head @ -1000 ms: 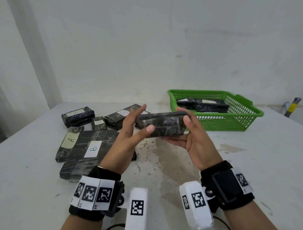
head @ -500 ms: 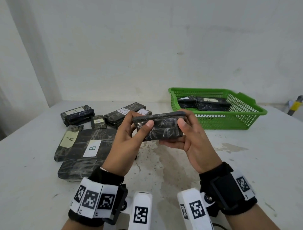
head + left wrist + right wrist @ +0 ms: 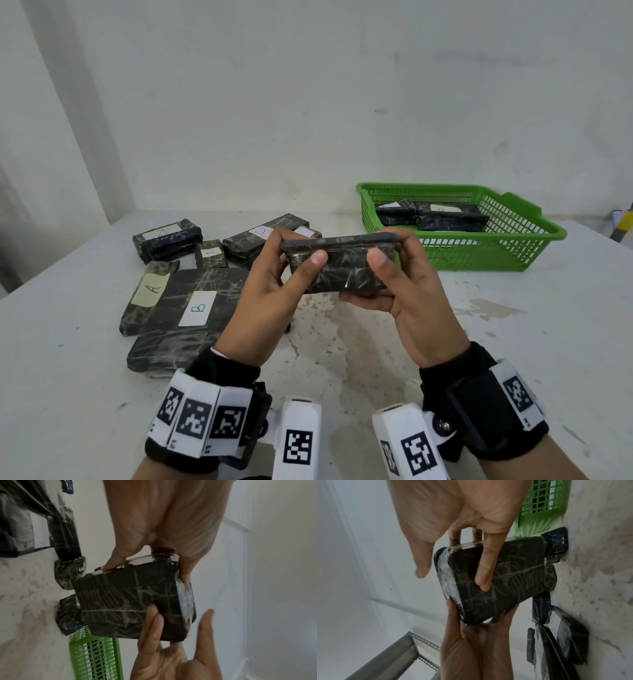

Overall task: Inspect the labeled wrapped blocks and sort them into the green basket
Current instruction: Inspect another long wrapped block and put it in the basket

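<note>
I hold a black plastic-wrapped block [image 3: 342,270] in both hands above the middle of the table. My left hand [image 3: 299,246] grips its left end, with the thumb on the near face. The right hand [image 3: 390,253] grips the right end and cradles it from below. No label shows on the faces I see. In the left wrist view the block [image 3: 130,601] sits between the two hands, as does the block [image 3: 513,574] in the right wrist view. The green basket [image 3: 479,253] stands at the back right with two wrapped blocks [image 3: 445,216] inside.
Several wrapped blocks lie at the left: a big one labelled B [image 3: 191,308], a slim one labelled A [image 3: 150,291], and smaller ones behind [image 3: 168,240]. A yellow-and-black object [image 3: 625,222] stands at the far right edge. A wall closes off the back.
The block has tipped in my hands so its near face shows more. Both thumbs have shifted onto that face, and the left fingers have curled over the top edge.
</note>
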Demonstrator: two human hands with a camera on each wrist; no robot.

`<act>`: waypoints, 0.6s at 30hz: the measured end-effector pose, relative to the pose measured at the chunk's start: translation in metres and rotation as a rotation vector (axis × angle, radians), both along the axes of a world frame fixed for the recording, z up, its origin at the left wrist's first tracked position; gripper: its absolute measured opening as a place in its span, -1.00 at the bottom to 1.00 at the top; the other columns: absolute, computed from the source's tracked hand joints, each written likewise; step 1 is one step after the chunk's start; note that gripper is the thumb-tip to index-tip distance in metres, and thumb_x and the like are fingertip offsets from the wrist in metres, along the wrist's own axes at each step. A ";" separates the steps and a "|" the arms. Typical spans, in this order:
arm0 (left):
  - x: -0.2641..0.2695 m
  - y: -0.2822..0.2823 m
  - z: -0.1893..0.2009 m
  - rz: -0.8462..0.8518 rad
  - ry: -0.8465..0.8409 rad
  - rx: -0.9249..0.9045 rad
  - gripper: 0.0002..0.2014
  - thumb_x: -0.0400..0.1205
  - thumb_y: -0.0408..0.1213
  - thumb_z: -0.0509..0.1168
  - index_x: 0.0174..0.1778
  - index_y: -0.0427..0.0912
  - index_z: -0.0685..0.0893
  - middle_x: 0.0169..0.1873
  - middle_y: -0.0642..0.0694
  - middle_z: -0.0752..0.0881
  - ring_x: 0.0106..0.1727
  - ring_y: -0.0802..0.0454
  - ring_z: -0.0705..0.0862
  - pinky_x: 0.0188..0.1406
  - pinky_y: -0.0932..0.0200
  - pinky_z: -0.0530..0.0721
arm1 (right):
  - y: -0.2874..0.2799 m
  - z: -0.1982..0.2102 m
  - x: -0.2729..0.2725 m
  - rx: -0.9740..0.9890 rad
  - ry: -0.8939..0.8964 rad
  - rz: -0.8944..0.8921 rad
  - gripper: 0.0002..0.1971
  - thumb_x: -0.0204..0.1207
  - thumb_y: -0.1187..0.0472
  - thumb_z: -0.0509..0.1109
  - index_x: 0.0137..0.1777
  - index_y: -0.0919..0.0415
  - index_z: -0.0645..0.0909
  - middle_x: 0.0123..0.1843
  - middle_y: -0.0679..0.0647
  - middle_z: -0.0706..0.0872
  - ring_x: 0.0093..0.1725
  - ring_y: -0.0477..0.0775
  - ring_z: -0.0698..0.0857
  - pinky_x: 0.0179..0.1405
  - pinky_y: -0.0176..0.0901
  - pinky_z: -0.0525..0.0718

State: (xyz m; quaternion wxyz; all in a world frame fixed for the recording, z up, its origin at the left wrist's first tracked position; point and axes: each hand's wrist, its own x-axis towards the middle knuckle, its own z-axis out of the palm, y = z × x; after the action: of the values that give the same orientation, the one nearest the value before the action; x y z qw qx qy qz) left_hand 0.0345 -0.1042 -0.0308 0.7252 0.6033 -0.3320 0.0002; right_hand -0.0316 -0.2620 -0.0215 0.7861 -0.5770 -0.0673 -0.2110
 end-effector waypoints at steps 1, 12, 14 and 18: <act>0.000 0.001 0.001 -0.014 -0.001 0.004 -0.59 0.56 0.00 0.38 0.13 -0.25 0.53 0.20 -0.40 0.63 0.31 -0.34 0.61 0.39 -0.40 0.53 | 0.001 0.000 0.000 0.007 -0.017 -0.023 -0.59 0.38 0.13 0.55 0.15 0.18 0.49 0.14 0.09 0.72 0.04 0.20 0.83 -0.30 0.00 0.82; 0.001 -0.001 -0.001 0.012 -0.002 0.024 -0.63 0.57 0.06 0.33 0.09 -0.17 0.57 0.18 -0.32 0.68 0.29 -0.28 0.65 0.38 -0.32 0.58 | 0.006 -0.003 0.001 -0.003 0.013 -0.021 -0.57 0.42 0.10 0.61 0.13 0.19 0.46 0.13 0.11 0.71 0.06 0.21 0.83 -0.26 0.07 0.83; 0.001 0.001 0.000 0.004 -0.023 0.028 -0.61 0.56 0.05 0.35 0.12 -0.18 0.57 0.17 -0.31 0.67 0.28 -0.24 0.65 0.36 -0.26 0.61 | 0.007 -0.004 0.001 0.011 0.002 -0.045 -0.57 0.34 0.13 0.57 0.08 0.22 0.44 0.05 0.08 0.70 0.01 0.20 0.84 -0.29 0.08 0.83; 0.001 0.000 -0.002 0.017 -0.036 0.022 -0.63 0.51 0.00 0.42 0.09 -0.16 0.59 0.11 -0.31 0.69 0.24 -0.25 0.67 0.33 -0.31 0.62 | 0.010 -0.007 0.003 0.044 0.012 -0.042 -0.58 0.28 0.14 0.52 0.06 0.23 0.45 0.01 0.06 0.70 -0.01 0.18 0.84 -0.28 0.06 0.83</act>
State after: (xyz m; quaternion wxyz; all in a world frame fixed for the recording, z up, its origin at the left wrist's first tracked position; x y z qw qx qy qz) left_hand 0.0358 -0.1042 -0.0327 0.7124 0.6138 -0.3399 0.0137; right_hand -0.0291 -0.2523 -0.0284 0.7945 -0.5620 -0.0458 -0.2255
